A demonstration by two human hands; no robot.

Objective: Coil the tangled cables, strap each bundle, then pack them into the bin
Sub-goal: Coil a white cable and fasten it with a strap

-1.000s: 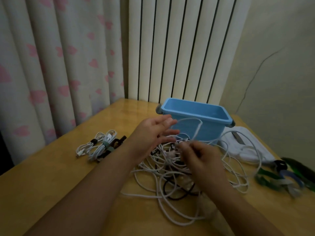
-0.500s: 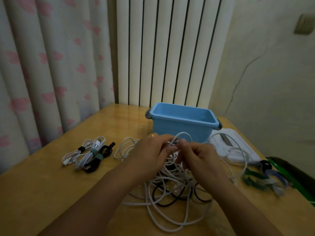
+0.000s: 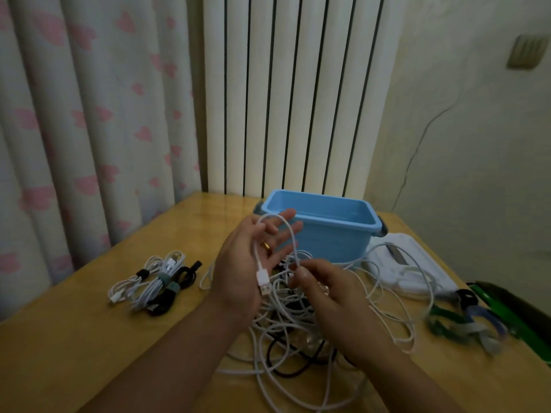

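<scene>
Wooden table (image 3: 74, 338) ran under everything, with a pink-patterned curtain (image 3: 89, 114) hanging behind its left edge and a white ribbed radiator (image 3: 298, 93) behind its far side. On the left of the table lay three strapped bundles (image 3: 155, 283), two white and one black, well apart from the hands. Further right, at the centre, sprawled the tangle (image 3: 286, 332) of white and black cables, partly hidden by both forearms, which crossed over it from below. Beyond the tangle stood the blue bin (image 3: 334, 234), upright; what it held could not be told. Right of the bin sat a white flat object (image 3: 417, 269) with cable loops draped over it, and at the far right lay loose straps (image 3: 465, 323), green, grey and blue, beside a dark green item (image 3: 512, 308) at the table's edge. Above the tangle the left hand (image 3: 247, 263) was raised palm-up with its fingers spread and nearly straight; a white cable (image 3: 293, 236) ran up along the palm, arched over the fingertips and came down to the right hand. Its plug (image 3: 262, 278) lay against the heel of the left palm, and I could not tell whether the thumb pressed it. The right hand (image 3: 325, 293), just beside the left, had its thumb and forefinger pinched together on the descending run of that cable, the other fingers loosely curled below.
</scene>
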